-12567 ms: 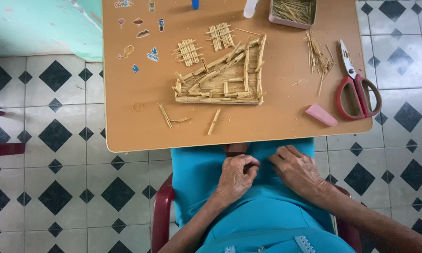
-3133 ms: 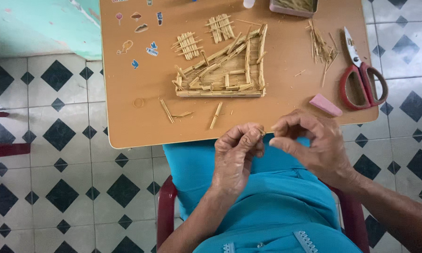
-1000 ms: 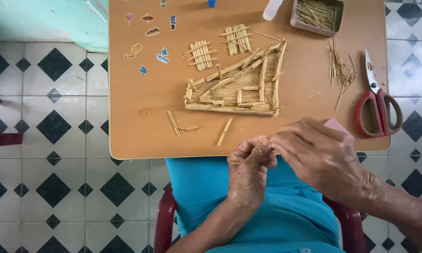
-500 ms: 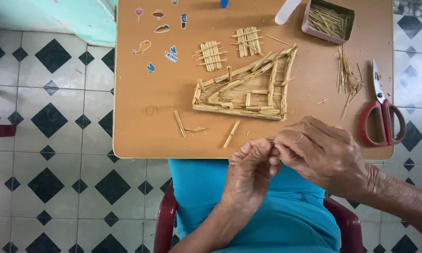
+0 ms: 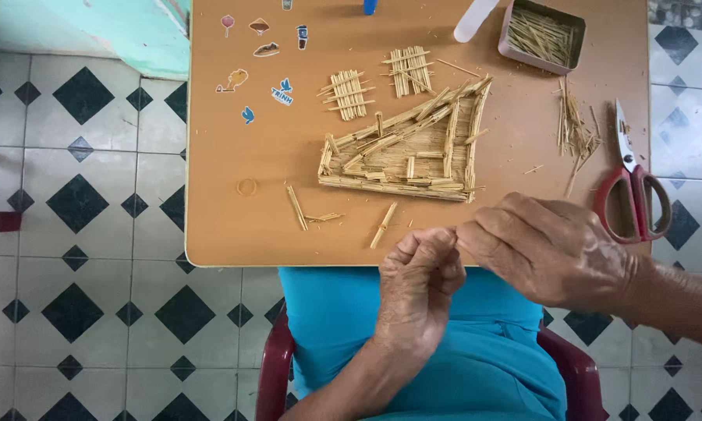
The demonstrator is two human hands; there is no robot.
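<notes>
A thin straw piece [image 5: 454,231], barely visible, sits pinched between the fingertips of the left hand [image 5: 420,288] and right hand [image 5: 550,249], which have risen from the lap to the near edge of the table [image 5: 218,218], just short of the straw frame [image 5: 405,152].

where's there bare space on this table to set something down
The widest bare patch is the left of the table, between the stickers and the near edge. It is crowded around the straw frame, the loose straws, the scissors and both hands.
</notes>
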